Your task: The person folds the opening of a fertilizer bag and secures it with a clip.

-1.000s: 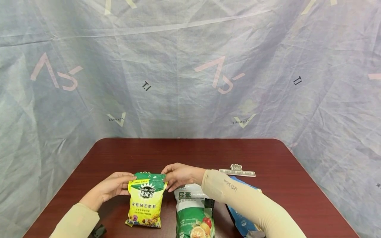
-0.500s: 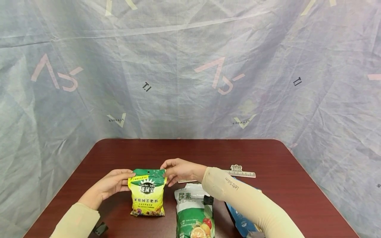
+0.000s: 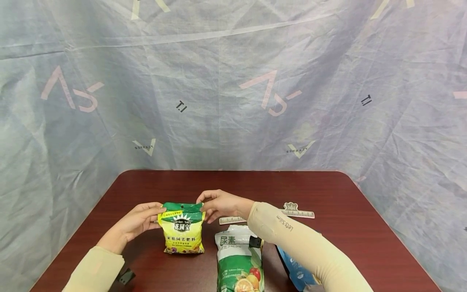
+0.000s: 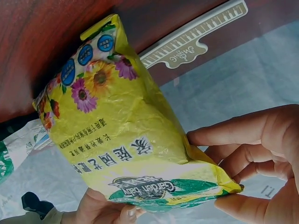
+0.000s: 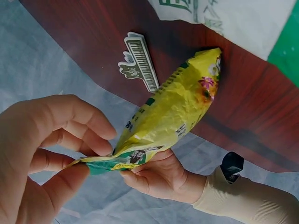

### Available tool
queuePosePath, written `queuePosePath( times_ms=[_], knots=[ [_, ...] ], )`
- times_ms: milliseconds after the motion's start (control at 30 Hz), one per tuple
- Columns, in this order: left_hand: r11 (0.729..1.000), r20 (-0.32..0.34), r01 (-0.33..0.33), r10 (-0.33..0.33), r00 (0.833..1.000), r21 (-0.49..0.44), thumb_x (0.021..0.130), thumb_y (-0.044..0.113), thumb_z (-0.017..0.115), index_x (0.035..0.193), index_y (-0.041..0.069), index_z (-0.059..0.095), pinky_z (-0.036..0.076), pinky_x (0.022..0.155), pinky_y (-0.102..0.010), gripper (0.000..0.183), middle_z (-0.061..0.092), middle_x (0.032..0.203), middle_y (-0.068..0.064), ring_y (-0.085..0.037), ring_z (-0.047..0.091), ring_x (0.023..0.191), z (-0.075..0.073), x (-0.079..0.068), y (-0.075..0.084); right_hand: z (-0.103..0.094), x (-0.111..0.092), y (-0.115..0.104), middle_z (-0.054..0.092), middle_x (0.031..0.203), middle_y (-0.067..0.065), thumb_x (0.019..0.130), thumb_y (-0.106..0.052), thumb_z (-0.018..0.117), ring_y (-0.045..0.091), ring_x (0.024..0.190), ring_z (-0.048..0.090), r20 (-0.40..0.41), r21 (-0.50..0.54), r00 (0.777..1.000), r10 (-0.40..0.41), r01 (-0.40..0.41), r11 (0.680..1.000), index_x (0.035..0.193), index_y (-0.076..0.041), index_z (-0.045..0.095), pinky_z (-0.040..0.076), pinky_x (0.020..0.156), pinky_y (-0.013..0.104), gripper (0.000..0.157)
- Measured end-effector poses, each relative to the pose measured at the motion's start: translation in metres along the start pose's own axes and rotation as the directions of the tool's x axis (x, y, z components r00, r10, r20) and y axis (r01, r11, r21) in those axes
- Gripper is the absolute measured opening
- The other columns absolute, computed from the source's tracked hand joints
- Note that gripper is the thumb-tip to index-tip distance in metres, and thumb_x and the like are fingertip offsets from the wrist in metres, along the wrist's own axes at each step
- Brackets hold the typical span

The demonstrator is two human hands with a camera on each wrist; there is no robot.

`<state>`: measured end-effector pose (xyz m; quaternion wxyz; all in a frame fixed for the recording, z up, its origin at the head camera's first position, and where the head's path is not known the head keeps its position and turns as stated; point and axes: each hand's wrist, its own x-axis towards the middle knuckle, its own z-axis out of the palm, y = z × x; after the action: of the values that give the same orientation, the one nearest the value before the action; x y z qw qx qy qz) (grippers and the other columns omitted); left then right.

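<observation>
A yellow and green fertilizer bag (image 3: 183,231) hangs upright between both hands, printed front toward the head camera. My left hand (image 3: 138,222) pinches its top left corner. With thumb and fingers, my right hand (image 3: 223,205) pinches the top right corner. In the left wrist view the bag (image 4: 114,116) looks plump, with flowers printed low on it. From the right wrist, the bag (image 5: 173,102) shows edge-on, its flat green top seal (image 5: 105,165) between the fingers.
A white and green urea bag (image 3: 238,259) lies right of the held bag. Beyond it, a blue bag (image 3: 297,267) is partly hidden by the right sleeve. Piano-key-patterned clips lie farther back: one clip (image 3: 298,213) at right, another keyed strip (image 3: 232,220) near the right hand.
Both hands have moved the fertilizer bag up and away, and its bottom now sits higher in the head view. A second keyed strip has come into sight below the right hand.
</observation>
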<state>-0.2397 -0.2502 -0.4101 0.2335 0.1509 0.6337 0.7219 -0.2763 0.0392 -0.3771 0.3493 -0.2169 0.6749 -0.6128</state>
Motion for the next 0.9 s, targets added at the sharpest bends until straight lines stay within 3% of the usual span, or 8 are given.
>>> queuePosePath(
  times_ms=[400, 567, 667, 767, 833, 900],
  knots=[
    [1.0, -0.034, 0.004, -0.005, 0.999, -0.016, 0.096, 0.008, 0.046, 0.09, 0.017, 0.063, 0.051, 0.077, -0.035, 0.02, 0.064, 0.086, 0.004, -0.012, 0.063, 0.081, 0.003, 0.003, 0.002, -0.001, 0.001, 0.002, 0.058, 0.074, 0.01, 0.086, 0.003, 0.055, 0.028, 0.064, 0.06, -0.03, -0.039, 0.999, -0.019, 0.018, 0.999, 0.101, -0.003, 0.056, 0.051, 0.071, 0.051, 0.016],
    [1.0, -0.046, 0.01, -0.011, 0.999, -0.017, 0.096, 0.009, 0.047, 0.089, 0.017, 0.063, 0.051, 0.076, -0.035, 0.019, 0.063, 0.085, 0.004, -0.012, 0.063, 0.08, 0.004, 0.002, 0.001, 0.004, -0.004, 0.002, 0.06, 0.079, 0.01, 0.086, -0.002, 0.059, 0.034, 0.072, 0.062, -0.065, -0.234, 0.993, -0.098, 0.08, 0.969, 0.103, -0.005, 0.056, 0.053, 0.066, 0.042, 0.017],
    [1.0, -0.05, 0.01, -0.011, 0.999, -0.019, 0.096, 0.009, 0.047, 0.089, 0.017, 0.063, 0.051, 0.076, -0.034, 0.019, 0.063, 0.085, 0.004, -0.012, 0.063, 0.08, 0.004, 0.002, 0.0, 0.009, -0.01, 0.003, 0.062, 0.082, 0.006, 0.086, -0.009, 0.062, 0.024, 0.071, 0.064, -0.083, -0.393, 0.985, -0.152, 0.108, 0.913, 0.104, -0.011, 0.055, 0.053, 0.063, 0.034, 0.02],
    [1.0, -0.056, 0.008, -0.009, 0.998, -0.018, 0.096, 0.009, 0.047, 0.09, 0.017, 0.063, 0.052, 0.076, -0.034, 0.019, 0.064, 0.086, 0.003, -0.012, 0.063, 0.08, 0.004, 0.002, 0.0, 0.013, -0.018, 0.003, 0.061, 0.088, -0.002, 0.087, -0.016, 0.063, 0.01, 0.075, 0.06, -0.09, -0.541, 0.972, -0.217, 0.135, 0.83, 0.109, -0.017, 0.053, 0.05, 0.066, 0.027, 0.024],
    [1.0, -0.06, 0.005, -0.005, 0.998, -0.014, 0.096, 0.009, 0.047, 0.09, 0.016, 0.063, 0.052, 0.076, -0.034, 0.019, 0.064, 0.087, 0.003, -0.012, 0.063, 0.08, 0.005, 0.002, 0.0, 0.016, -0.022, 0.003, 0.059, 0.096, -0.005, 0.087, -0.019, 0.063, 0.007, 0.083, 0.058, -0.086, -0.629, 0.956, -0.279, 0.165, 0.76, 0.114, -0.018, 0.051, 0.048, 0.071, 0.025, 0.029],
    [1.0, -0.063, 0.002, -0.002, 0.998, -0.01, 0.095, 0.009, 0.048, 0.09, 0.016, 0.063, 0.052, 0.076, -0.033, 0.019, 0.064, 0.086, 0.003, -0.012, 0.063, 0.08, 0.005, 0.002, 0.0, 0.018, -0.026, 0.003, 0.055, 0.106, -0.004, 0.087, -0.021, 0.062, 0.006, 0.092, 0.054, -0.071, -0.726, 0.934, -0.35, 0.192, 0.66, 0.12, -0.017, 0.049, 0.045, 0.078, 0.024, 0.035]
  ],
)
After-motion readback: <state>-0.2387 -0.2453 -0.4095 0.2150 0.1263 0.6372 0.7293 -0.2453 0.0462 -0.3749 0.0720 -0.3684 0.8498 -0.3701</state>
